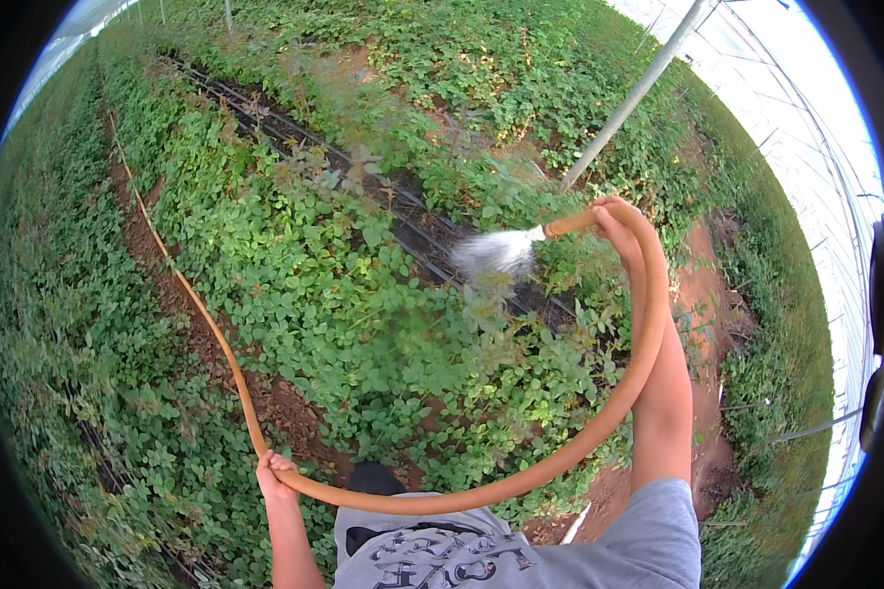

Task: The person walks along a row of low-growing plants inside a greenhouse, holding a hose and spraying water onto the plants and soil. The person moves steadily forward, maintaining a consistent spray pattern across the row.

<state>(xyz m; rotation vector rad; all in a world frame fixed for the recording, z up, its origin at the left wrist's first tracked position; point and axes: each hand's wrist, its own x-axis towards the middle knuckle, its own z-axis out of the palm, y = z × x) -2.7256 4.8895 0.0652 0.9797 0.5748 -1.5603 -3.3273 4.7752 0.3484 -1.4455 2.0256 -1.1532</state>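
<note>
An orange-brown garden hose [479, 498] bends in a wide loop in front of my body. Near its outlet end, my right hand [616, 225] grips it with the arm stretched out. A spray of water [495, 252] leaves the pale tip [536, 233] and falls leftward over leafy green plants [353, 294] and a dark strip of ground. Down by my left hip, my left hand [275, 473] is closed around another part of the hose. From there the hose runs away along a bare soil path to the upper left.
Black drip lines [412, 213] lie along the dark strip between plant rows. A slanted metal pole [633, 96] rises beyond my right hand. Reddish soil [700, 353] shows at right, below white greenhouse sheeting [803, 96]. A white pipe-like piece [576, 524] lies near my right side.
</note>
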